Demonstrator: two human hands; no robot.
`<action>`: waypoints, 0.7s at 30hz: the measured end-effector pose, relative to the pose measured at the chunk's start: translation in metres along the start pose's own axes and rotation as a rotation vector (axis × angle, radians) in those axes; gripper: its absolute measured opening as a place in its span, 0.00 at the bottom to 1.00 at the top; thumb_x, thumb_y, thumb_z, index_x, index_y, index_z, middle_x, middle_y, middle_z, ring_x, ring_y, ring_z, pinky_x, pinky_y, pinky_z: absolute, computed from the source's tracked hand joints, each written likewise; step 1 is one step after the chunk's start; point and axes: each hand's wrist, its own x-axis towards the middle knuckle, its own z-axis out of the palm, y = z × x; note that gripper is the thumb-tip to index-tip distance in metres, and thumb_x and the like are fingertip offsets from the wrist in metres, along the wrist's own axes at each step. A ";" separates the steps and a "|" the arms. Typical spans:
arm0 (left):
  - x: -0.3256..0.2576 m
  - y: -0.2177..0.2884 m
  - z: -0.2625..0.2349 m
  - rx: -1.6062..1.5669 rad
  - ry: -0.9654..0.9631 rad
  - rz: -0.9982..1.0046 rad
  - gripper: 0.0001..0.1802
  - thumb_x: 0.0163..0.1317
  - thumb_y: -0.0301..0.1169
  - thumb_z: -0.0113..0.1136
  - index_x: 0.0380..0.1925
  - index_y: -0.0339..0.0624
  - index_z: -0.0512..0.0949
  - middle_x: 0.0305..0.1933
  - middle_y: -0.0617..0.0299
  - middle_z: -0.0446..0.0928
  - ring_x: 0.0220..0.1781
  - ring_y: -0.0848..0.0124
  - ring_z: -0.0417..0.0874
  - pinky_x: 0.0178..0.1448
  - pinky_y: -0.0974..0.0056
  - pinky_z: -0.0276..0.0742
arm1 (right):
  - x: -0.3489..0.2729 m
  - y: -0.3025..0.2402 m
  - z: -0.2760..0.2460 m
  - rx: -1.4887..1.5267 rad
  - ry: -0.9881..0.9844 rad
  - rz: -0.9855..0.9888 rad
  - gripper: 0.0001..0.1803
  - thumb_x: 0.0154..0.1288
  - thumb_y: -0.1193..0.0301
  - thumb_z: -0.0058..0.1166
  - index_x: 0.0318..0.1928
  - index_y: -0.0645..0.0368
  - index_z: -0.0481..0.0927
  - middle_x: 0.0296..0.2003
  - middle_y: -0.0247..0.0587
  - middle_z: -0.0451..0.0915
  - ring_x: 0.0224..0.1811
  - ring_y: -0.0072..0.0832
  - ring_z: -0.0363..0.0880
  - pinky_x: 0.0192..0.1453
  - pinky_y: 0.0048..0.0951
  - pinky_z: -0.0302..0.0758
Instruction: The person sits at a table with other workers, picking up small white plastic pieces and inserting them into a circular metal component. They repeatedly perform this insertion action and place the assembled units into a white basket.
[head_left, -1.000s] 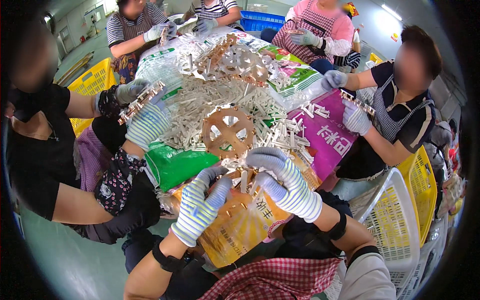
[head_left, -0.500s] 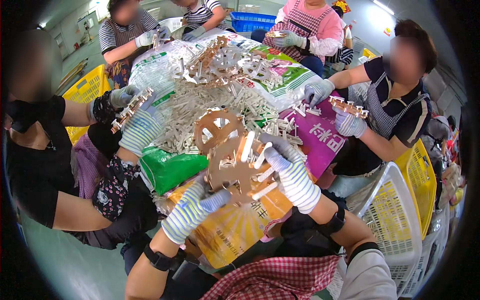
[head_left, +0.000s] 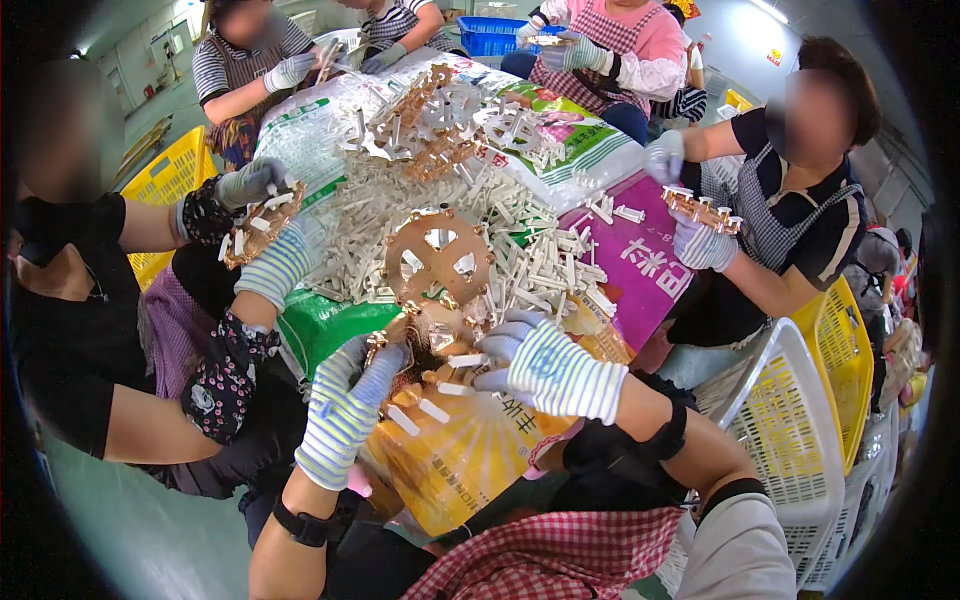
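Note:
My left hand [head_left: 350, 400], in a striped glove, is closed round the edge of a copper-coloured wheel-shaped plate [head_left: 432, 338]. The plate is tilted away and mostly seen from its rim, with several short white strips [head_left: 433, 410] standing out from it. On its right side my right hand [head_left: 555, 368], gloved the same way, has thumb and fingers closed round the end of a white strip [head_left: 467, 360]; the fingertips partly hide the contact. Just beyond lies another copper-coloured wheel-shaped plate [head_left: 438, 258] with cut-out openings, resting against the pile of loose white strips [head_left: 370, 225].
More wheel-shaped plates [head_left: 430, 125] are heaped at the far end. Printed sacks [head_left: 635, 265] cover the work surface. Co-workers sit on both sides and opposite, their gloved hands [head_left: 705, 240] holding plates. White [head_left: 770, 430] and yellow baskets [head_left: 840, 350] stand at right, a yellow basket [head_left: 170, 180] at left.
The plate in my hands has turned from facing up toward me to a steep tilt. My right hand has moved down and left; my left has shifted slightly left and up.

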 end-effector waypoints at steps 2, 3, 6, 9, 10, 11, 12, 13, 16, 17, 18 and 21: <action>0.002 -0.006 -0.002 0.110 -0.035 0.023 0.17 0.68 0.33 0.63 0.54 0.35 0.80 0.46 0.63 0.82 0.47 0.78 0.79 0.52 0.69 0.76 | 0.001 0.001 0.028 -0.073 -0.009 -0.015 0.11 0.51 0.62 0.63 0.37 0.45 0.87 0.44 0.37 0.82 0.50 0.41 0.79 0.60 0.45 0.72; 0.002 -0.008 -0.004 0.179 -0.051 0.051 0.20 0.67 0.33 0.64 0.55 0.35 0.79 0.48 0.63 0.82 0.48 0.77 0.79 0.53 0.69 0.76 | 0.006 0.000 0.023 -0.041 -0.043 -0.014 0.11 0.52 0.62 0.63 0.37 0.46 0.87 0.44 0.37 0.82 0.49 0.41 0.79 0.60 0.45 0.72; 0.004 -0.007 -0.006 0.274 -0.130 0.096 0.25 0.65 0.32 0.65 0.60 0.33 0.75 0.52 0.61 0.80 0.51 0.75 0.79 0.56 0.68 0.77 | 0.005 0.006 -0.004 0.131 -0.044 0.023 0.09 0.55 0.62 0.64 0.34 0.50 0.85 0.42 0.36 0.82 0.49 0.42 0.79 0.58 0.46 0.72; -0.001 -0.007 -0.010 0.148 -0.245 0.037 0.29 0.63 0.29 0.64 0.64 0.33 0.72 0.54 0.60 0.79 0.55 0.73 0.78 0.62 0.65 0.75 | 0.000 0.008 -0.013 0.395 0.244 0.130 0.08 0.58 0.62 0.65 0.34 0.51 0.84 0.42 0.36 0.82 0.49 0.42 0.79 0.56 0.47 0.71; 0.000 -0.016 -0.012 0.192 -0.273 0.065 0.31 0.64 0.29 0.64 0.67 0.34 0.70 0.58 0.58 0.79 0.58 0.71 0.78 0.67 0.64 0.72 | 0.002 0.005 -0.021 0.535 0.258 0.183 0.09 0.59 0.62 0.66 0.36 0.51 0.84 0.44 0.38 0.81 0.50 0.42 0.79 0.55 0.47 0.71; -0.001 -0.020 -0.010 0.179 -0.251 0.091 0.31 0.64 0.29 0.64 0.67 0.34 0.70 0.59 0.58 0.78 0.59 0.71 0.78 0.68 0.64 0.71 | 0.005 -0.003 -0.023 0.578 0.324 0.193 0.10 0.59 0.61 0.67 0.37 0.51 0.84 0.45 0.38 0.81 0.50 0.43 0.79 0.55 0.47 0.71; -0.001 -0.022 -0.003 0.164 -0.240 0.120 0.31 0.65 0.30 0.64 0.68 0.34 0.70 0.61 0.57 0.78 0.61 0.70 0.77 0.68 0.64 0.71 | 0.008 -0.014 -0.024 0.614 0.392 0.212 0.11 0.59 0.61 0.67 0.38 0.51 0.84 0.46 0.39 0.81 0.50 0.43 0.79 0.55 0.48 0.71; -0.002 -0.025 0.000 0.154 -0.220 0.145 0.32 0.65 0.30 0.64 0.68 0.34 0.70 0.62 0.57 0.78 0.62 0.70 0.77 0.69 0.64 0.70 | 0.014 -0.023 -0.024 0.658 0.462 0.224 0.11 0.58 0.61 0.68 0.38 0.51 0.84 0.47 0.39 0.81 0.50 0.44 0.79 0.55 0.48 0.71; -0.003 -0.037 0.008 0.112 -0.197 0.092 0.28 0.69 0.28 0.62 0.68 0.33 0.71 0.60 0.56 0.79 0.58 0.73 0.78 0.64 0.67 0.73 | 0.030 -0.043 -0.034 0.420 0.459 0.185 0.11 0.58 0.60 0.69 0.39 0.48 0.85 0.57 0.41 0.78 0.63 0.50 0.73 0.67 0.56 0.65; -0.004 -0.038 0.013 0.116 -0.176 0.087 0.27 0.70 0.28 0.62 0.67 0.33 0.72 0.57 0.57 0.80 0.55 0.75 0.78 0.61 0.69 0.74 | 0.031 -0.047 -0.034 0.340 0.457 0.191 0.11 0.58 0.60 0.69 0.39 0.48 0.85 0.59 0.41 0.77 0.66 0.52 0.71 0.70 0.58 0.63; -0.009 -0.028 0.021 0.053 -0.174 0.031 0.26 0.71 0.29 0.61 0.67 0.34 0.72 0.55 0.58 0.81 0.50 0.77 0.79 0.56 0.70 0.76 | 0.029 -0.047 -0.031 0.358 0.424 0.203 0.12 0.59 0.58 0.68 0.41 0.46 0.86 0.64 0.42 0.74 0.71 0.54 0.65 0.75 0.61 0.56; -0.014 -0.026 0.029 -0.124 -0.165 0.080 0.25 0.72 0.28 0.60 0.67 0.34 0.72 0.54 0.59 0.81 0.49 0.77 0.79 0.55 0.69 0.76 | 0.028 -0.042 -0.027 0.354 0.388 0.224 0.13 0.59 0.57 0.68 0.41 0.47 0.88 0.64 0.43 0.74 0.70 0.55 0.66 0.74 0.61 0.57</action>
